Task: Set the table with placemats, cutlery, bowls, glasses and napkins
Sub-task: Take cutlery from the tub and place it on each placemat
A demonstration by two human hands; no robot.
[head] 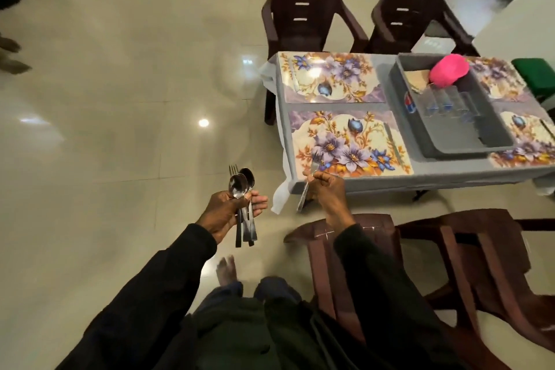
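My left hand [232, 209] grips a bundle of cutlery [244, 189], spoons and a fork, out over the floor to the left of the table. My right hand [326, 188] pinches a single fork [309, 182] at the near left corner of the table, its tines over the near floral placemat [348, 144]. A knife [393, 141] lies along that mat's right side. Another floral placemat [330, 78] lies behind it with a knife [293, 75] on its left side. Two more mats [528, 144] lie at the right.
A grey bin [468, 144] sits mid-table holding pink bowls [449, 70], clear glasses [444, 102] and napkins [416, 78]. Brown plastic chairs stand at the far side [303, 0] and close by on my side [468, 252]. Glossy tiled floor [120, 99] spreads to the left.
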